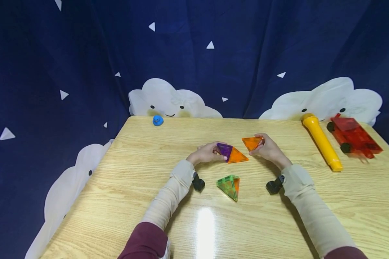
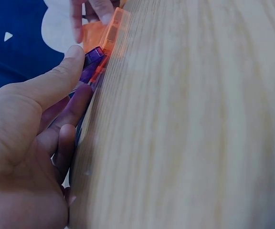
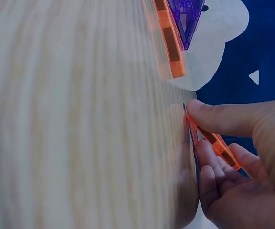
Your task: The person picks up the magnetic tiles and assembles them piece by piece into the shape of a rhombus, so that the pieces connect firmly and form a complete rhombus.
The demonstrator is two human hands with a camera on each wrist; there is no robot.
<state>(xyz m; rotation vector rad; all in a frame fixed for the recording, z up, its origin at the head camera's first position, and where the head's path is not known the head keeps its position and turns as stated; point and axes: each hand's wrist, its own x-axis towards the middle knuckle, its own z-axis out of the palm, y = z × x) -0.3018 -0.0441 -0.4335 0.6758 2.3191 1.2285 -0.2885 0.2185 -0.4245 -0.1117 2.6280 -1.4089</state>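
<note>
My left hand (image 1: 206, 153) pinches a translucent purple triangular magnetic tile (image 1: 225, 150) between thumb and fingers, low over the tabletop. Edge to edge with it sits an orange triangular tile (image 1: 237, 156), its frame close along the wood in the left wrist view. To the right, my right hand (image 1: 268, 148) grips another orange triangular tile (image 1: 250, 142), thumb on one side and fingers on the other. That tile is tilted in the right wrist view and stands apart from the purple and orange pair. Nearer me, between the forearms, is a small green and orange tile pyramid (image 1: 228, 186).
A yellow toy microphone (image 1: 322, 142) lies right of my right hand, beside a red translucent tile car (image 1: 354, 135) with black wheels. At the far left edge sits a blue rubber duck (image 1: 157, 120). A dark blue curtain (image 1: 188, 54) hangs behind the wooden table (image 1: 133, 172).
</note>
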